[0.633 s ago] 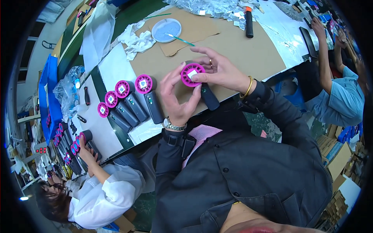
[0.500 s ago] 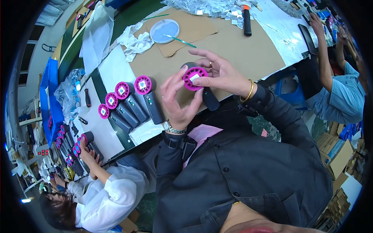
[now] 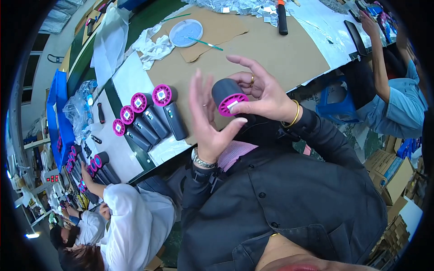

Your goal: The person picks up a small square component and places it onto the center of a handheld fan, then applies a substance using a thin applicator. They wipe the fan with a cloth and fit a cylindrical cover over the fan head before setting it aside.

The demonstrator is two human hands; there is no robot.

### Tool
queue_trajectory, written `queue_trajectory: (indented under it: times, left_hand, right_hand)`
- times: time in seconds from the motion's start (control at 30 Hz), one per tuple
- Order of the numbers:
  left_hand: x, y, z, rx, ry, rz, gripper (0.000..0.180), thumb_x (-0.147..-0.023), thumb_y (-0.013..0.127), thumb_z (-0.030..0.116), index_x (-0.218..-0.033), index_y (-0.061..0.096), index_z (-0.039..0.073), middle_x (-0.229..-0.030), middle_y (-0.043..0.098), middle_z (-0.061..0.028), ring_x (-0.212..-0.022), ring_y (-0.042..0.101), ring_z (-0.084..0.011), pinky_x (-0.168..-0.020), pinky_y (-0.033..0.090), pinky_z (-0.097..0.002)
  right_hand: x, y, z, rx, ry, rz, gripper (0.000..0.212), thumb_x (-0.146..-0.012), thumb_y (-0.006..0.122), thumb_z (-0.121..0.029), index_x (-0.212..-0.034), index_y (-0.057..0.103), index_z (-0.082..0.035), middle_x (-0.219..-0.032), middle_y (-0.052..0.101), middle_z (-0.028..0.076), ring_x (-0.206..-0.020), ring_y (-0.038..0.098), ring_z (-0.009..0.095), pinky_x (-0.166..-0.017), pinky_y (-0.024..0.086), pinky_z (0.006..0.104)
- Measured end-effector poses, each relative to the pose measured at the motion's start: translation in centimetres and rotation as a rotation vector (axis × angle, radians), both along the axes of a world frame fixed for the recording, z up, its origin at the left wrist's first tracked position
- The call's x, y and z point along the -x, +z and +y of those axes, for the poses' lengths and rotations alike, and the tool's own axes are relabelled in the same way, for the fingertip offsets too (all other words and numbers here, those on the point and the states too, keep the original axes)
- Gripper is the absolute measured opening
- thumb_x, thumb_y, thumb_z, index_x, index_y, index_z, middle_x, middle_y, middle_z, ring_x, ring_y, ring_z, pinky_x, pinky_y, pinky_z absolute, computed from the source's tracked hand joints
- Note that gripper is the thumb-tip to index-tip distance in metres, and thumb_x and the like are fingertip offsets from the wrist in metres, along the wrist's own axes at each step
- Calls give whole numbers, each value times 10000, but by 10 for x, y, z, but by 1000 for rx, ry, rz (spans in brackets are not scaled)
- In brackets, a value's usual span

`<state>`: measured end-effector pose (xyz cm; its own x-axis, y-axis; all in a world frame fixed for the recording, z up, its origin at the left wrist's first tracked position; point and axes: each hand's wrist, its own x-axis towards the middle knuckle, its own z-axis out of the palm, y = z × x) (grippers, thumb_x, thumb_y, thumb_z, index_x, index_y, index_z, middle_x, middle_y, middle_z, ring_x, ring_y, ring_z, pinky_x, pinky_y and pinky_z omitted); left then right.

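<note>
A dark grey hair dryer (image 3: 224,90) with a magenta ring is gripped in my right hand (image 3: 270,95). That thumb presses on a small white square at the ring's centre, and the fingers curl behind the head. Beside it my left hand (image 3: 209,128) is open, its fingers raised and blurred, the thumb tip near the ring but apart from it. The dryer's handle points toward my body and is mostly hidden. Several similar hair dryers (image 3: 174,122) lie in a row at the left, magenta ends up, with pale squares on them.
Brown cardboard (image 3: 271,58) covers the table before me. On it sit a round dish of pale blue paste (image 3: 186,33) with a green stick (image 3: 205,44), and a white cloth (image 3: 155,47). A black-handled hammer (image 3: 282,20) lies beyond. A co-worker in white (image 3: 135,212) works at the left.
My left hand has let go of the hair dryer and drawn slightly away. In my right hand the dryer has tilted, showing more of its grey side. The co-worker in white has leaned away.
</note>
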<state>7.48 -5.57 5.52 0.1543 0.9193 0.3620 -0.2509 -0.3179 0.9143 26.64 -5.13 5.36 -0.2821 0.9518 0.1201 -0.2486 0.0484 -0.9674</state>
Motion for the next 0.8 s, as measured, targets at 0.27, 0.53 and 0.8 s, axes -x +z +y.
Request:
queue_trajectory:
  times: [0.27,0.53,0.8]
  left_hand:
    - [12,6,-9,243,-279,37,844,-948,866,50,-1638,386,-29,-1631,504,-217,-1341,653,-264,-1096,583,-389]
    - [11,7,-13,227,-268,14,819,-950,854,30,-1625,397,-49,-1594,532,-226,-1341,655,-275,-1102,577,-396]
    - [5,-2,-11,357,-88,-29,901,-931,884,68,-1655,356,-25,-1534,548,-210,-1337,639,-300,-1129,554,-418]
  right_hand:
    - [4,0,-21,-73,-41,16,931,-913,914,-100,-1620,310,-59,-1499,607,212,-1372,634,265,-1180,525,428]
    - [8,-9,-29,-126,-84,25,669,-947,895,-143,-1387,396,-75,-1525,584,249,-1405,606,268,-1189,509,433]
    - [23,-10,-16,104,-165,72,607,-952,885,-114,-1352,430,-64,-1402,649,195,-1276,687,239,-1108,567,390]
